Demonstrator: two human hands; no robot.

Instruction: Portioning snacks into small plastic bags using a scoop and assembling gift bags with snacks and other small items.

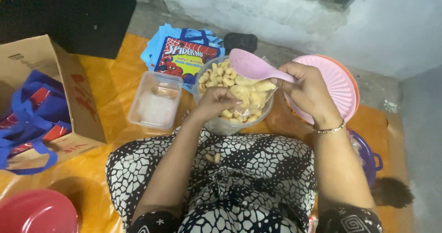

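Observation:
My right hand (309, 91) grips the handle of a pink slotted spoon (251, 65), its bowl raised over a clear round tub (220, 123) filled with pale crackers (218, 75). My left hand (212, 102) pinches the mouth of a small clear plastic bag (251, 97) holding several crackers, just above the tub. Two crackers (213, 158) lie on my patterned lap.
A clear rectangular container (155, 100) stands left of the tub. Blue printed bags (184, 55) lie behind it. A cardboard box (69, 85) with blue bags sits at left. Pink round lids (343, 85) are at right, a purple pot (366, 157) below, a red lid (37, 212) bottom left.

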